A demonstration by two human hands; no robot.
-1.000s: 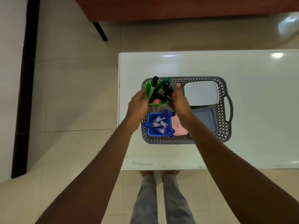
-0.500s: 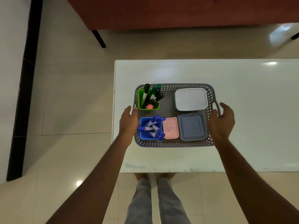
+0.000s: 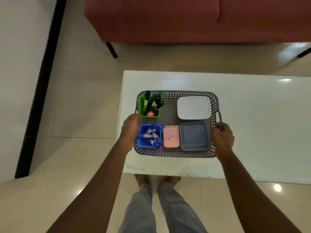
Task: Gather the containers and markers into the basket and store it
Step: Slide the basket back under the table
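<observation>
Basket (image 3: pixel 175 153) on table, between both hands, handles gripped

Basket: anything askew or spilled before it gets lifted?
Nothing has spilled from the basket. One oddity: the blue markers lie criss-crossed in the blue cup, one almost level and poking over its left edge. The lidded containers sit flat.
</observation>
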